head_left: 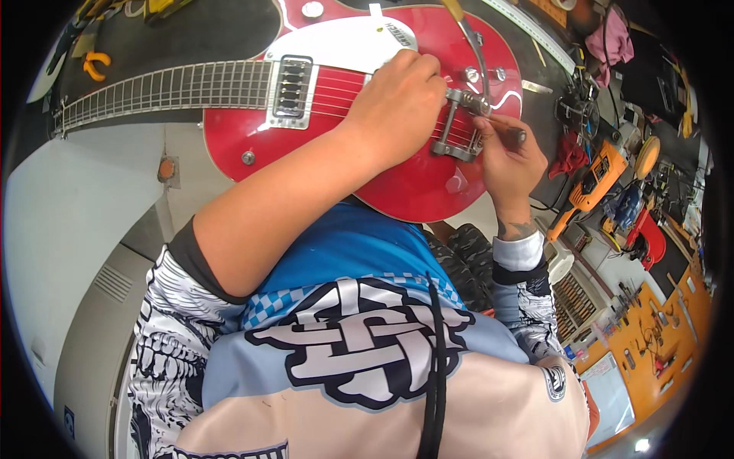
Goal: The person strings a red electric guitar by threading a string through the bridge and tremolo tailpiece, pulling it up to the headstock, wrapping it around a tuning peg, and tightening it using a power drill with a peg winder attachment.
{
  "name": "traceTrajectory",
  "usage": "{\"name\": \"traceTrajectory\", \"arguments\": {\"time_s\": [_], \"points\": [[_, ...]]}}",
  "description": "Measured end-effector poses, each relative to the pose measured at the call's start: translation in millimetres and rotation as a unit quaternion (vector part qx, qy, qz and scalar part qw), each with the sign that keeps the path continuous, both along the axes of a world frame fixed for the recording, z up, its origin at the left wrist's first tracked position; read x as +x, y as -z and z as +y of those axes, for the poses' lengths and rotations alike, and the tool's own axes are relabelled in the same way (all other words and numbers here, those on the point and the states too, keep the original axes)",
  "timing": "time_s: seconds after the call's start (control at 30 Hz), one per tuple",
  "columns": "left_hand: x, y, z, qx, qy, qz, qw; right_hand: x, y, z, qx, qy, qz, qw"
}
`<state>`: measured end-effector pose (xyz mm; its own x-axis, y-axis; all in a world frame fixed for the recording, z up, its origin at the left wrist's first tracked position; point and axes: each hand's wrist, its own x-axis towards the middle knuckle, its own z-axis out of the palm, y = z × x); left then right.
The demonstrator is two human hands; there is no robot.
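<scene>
A red electric guitar (420, 191) lies across the bench, its neck (153, 88) to the left, with a white pickguard (329, 42) and a metal pickup (290, 92). My left hand (394, 103) rests over the strings just left of the metal vibrato tailpiece (457, 149), fingers curled; what they hold, if anything, is hidden. Thumb and fingers of my right hand (506, 157) are closed on a small dark-handled tool (514, 136) at the tailpiece's right side, beside its curved vibrato arm (470, 38).
Orange pliers (95, 67) lie at upper left. At right are an orange power tool (592, 183), a pink cloth (612, 42), a red cloth (573, 157), a metal ruler (539, 34) and several other tools. An orange pegboard (650, 352) with tools stands lower right.
</scene>
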<state>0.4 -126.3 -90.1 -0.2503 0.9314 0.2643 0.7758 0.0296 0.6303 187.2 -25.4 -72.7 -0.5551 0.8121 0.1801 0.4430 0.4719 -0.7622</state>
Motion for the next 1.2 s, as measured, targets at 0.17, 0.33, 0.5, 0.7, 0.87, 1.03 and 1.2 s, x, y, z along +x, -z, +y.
{"name": "traceTrajectory", "arguments": {"time_s": [0.17,0.33,0.5,0.7,0.87,1.03,1.2], "points": [[-0.7,1.1,-1.2,0.000,-0.009,-0.002,1.000,-0.1,2.2,6.2,-0.077,0.008,0.018,0.997],[-1.0,1.2,-2.5,0.009,-0.006,-0.010,1.000,-4.0,-7.2,5.4,-0.114,0.017,0.023,0.993],[-1.3,2.4,-2.8,0.022,-0.011,-0.011,1.000,-6.4,-15.0,5.7,-0.092,0.012,-0.033,0.995],[-0.9,0.2,-2.6,0.021,-0.012,-0.011,1.000,-10.8,-19.8,3.6,-0.108,0.043,-0.063,0.991],[-1.4,-2.7,-2.5,0.004,-0.004,0.010,1.000,-12.1,-16.8,3.7,-0.175,0.079,-0.004,0.981],[0.5,-4.0,-1.9,-0.016,-0.003,0.042,0.999,-10.7,-19.6,7.5,-0.232,0.076,0.008,0.970],[-0.4,-1.4,-2.3,-0.002,-0.003,-0.001,1.000,7.4,-21.7,1.2,-0.163,0.035,0.072,0.983]]}}
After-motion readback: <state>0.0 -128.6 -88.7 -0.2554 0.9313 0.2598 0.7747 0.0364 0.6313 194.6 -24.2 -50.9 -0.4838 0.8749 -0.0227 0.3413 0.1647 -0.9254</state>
